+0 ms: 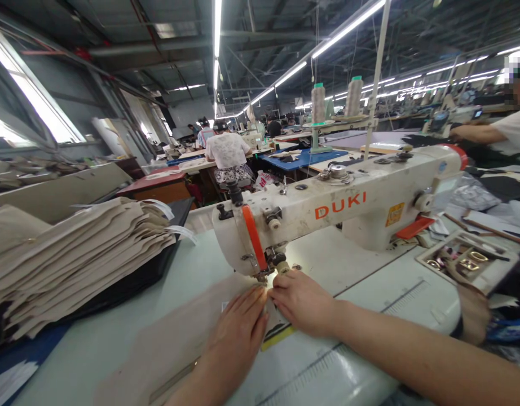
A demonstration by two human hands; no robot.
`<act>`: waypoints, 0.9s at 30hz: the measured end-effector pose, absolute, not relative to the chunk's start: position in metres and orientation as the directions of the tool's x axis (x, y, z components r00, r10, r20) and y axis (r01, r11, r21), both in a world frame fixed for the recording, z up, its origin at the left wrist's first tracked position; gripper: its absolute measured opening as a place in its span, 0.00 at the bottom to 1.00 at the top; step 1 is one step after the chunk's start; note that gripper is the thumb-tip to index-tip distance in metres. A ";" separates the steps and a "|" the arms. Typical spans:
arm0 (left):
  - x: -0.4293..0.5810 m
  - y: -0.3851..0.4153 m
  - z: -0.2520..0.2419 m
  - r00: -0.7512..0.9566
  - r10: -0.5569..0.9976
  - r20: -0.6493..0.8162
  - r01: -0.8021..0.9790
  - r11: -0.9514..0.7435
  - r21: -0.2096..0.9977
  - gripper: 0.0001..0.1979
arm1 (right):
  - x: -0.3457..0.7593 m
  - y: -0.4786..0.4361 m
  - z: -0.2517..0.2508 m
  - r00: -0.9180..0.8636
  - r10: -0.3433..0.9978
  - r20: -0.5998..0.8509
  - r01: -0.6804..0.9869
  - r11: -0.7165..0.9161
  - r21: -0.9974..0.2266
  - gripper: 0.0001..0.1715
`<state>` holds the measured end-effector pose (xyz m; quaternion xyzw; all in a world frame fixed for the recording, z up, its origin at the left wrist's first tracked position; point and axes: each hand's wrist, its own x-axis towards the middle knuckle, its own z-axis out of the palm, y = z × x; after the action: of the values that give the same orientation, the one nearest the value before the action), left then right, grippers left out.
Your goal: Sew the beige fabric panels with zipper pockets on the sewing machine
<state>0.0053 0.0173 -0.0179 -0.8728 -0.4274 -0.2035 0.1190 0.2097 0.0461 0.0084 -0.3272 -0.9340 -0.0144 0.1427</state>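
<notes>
A white DUKI sewing machine [340, 211] stands on the pale table [357, 265]. A beige fabric piece [175, 338] lies flat under its needle. My left hand [238, 332] rests flat on the fabric just left of the presser foot, fingers stretched out. My right hand [302, 301] lies to the right of the needle, fingers curled and pinching a small white label [272, 309] at the fabric's edge by the presser foot [264, 276].
A tall stack of beige fabric pieces [74, 254] sits on a dark tray at the left. A tray of metal parts [467, 259] lies at the right. Thread cones [318, 101] stand behind. Other people work at tables beyond and at the right.
</notes>
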 end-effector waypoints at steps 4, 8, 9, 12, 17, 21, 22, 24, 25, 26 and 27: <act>0.001 0.024 -0.018 0.548 0.702 0.454 0.791 -0.612 -0.009 0.18 | 0.210 0.046 0.009 -0.749 0.595 0.293 0.608 0.792 -0.054 0.11; -0.003 0.032 -0.018 0.554 0.696 0.456 0.787 -0.616 -0.015 0.18 | 0.210 0.046 0.008 -0.739 0.601 0.305 0.617 0.785 -0.052 0.11; -0.004 0.034 -0.018 0.553 0.697 0.456 0.788 -0.616 -0.016 0.18 | 0.210 0.046 0.008 -0.734 0.606 0.307 0.622 0.781 -0.055 0.11; -0.006 0.040 -0.022 0.546 0.708 0.448 0.792 -0.611 0.001 0.17 | 0.211 0.047 0.007 -0.721 0.620 0.309 0.633 0.771 -0.072 0.11; -0.011 0.033 -0.026 0.534 0.731 0.425 0.797 -0.603 0.036 0.18 | 0.214 0.045 0.007 -0.704 0.629 0.330 0.633 0.766 -0.108 0.13; -0.022 -0.007 -0.017 0.544 0.758 0.360 0.810 -0.587 0.012 0.18 | 0.219 0.041 0.006 -0.683 0.612 0.400 0.608 0.779 -0.154 0.16; -0.025 -0.019 -0.013 0.551 0.761 0.343 0.813 -0.583 -0.012 0.19 | 0.219 0.040 0.005 -0.684 0.600 0.415 0.591 0.789 -0.166 0.16; -0.029 -0.043 -0.004 0.534 0.770 0.350 0.834 -0.547 -0.068 0.21 | 0.221 0.040 0.002 -0.687 0.579 0.439 0.559 0.807 -0.190 0.16; -0.032 -0.053 0.000 0.504 0.774 0.384 0.854 -0.512 -0.090 0.24 | 0.221 0.040 0.001 -0.690 0.571 0.445 0.545 0.814 -0.200 0.16; -0.036 -0.062 0.003 0.461 0.773 0.437 0.879 -0.466 -0.102 0.27 | 0.222 0.040 0.000 -0.692 0.565 0.448 0.534 0.819 -0.209 0.16; -0.042 -0.069 0.004 0.408 0.768 0.494 0.905 -0.414 -0.104 0.31 | 0.222 0.040 0.000 -0.695 0.562 0.448 0.526 0.823 -0.216 0.16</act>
<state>-0.0421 -0.0695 0.0044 -0.8192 -0.5104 -0.1888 0.1808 0.2222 0.0396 0.0002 -0.2956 -0.9200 0.0354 0.2549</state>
